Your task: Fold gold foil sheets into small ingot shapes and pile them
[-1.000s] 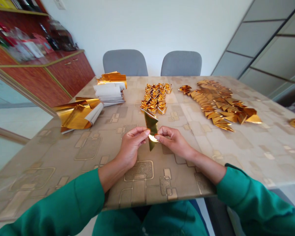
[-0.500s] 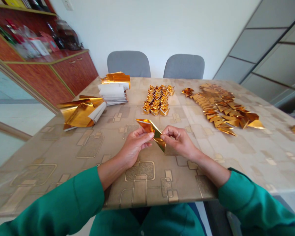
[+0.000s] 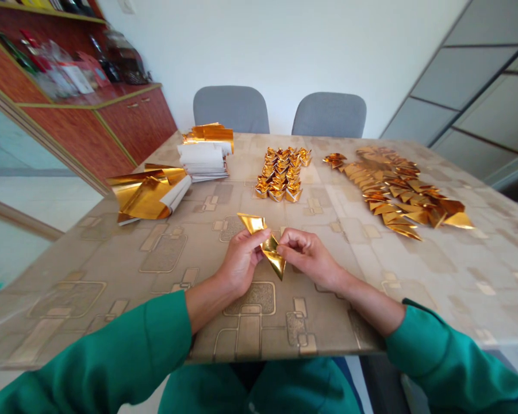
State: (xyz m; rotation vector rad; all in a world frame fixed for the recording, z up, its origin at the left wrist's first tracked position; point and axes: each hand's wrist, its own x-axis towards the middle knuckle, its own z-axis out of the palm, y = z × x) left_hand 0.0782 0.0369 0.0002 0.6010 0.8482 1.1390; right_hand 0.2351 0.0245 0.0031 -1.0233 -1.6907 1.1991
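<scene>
A folded piece of gold foil paper [image 3: 265, 241] hangs between my two hands just above the table [image 3: 164, 270]. My left hand [image 3: 240, 260] pinches its left side with thumb and fingers closed. My right hand [image 3: 309, 257] pinches its right side, fingers curled. One pointed end of the piece sticks up to the left, the other points down toward me. Both my sleeves are green.
Rows of finished gold folded pieces [image 3: 281, 173] sit mid-table. A long spread of flat gold triangles [image 3: 396, 190] lies to the right. Stacks of gold and white sheets [image 3: 206, 152] and loose gold sheets [image 3: 146, 192] lie left. Two grey chairs [image 3: 231, 109] stand behind; a red cabinet [image 3: 112, 115] is on the left.
The gold piece turned from upright to slanting, and its ends have been drawn closer together. Both hands stayed pinched on it and shifted slightly with it.
</scene>
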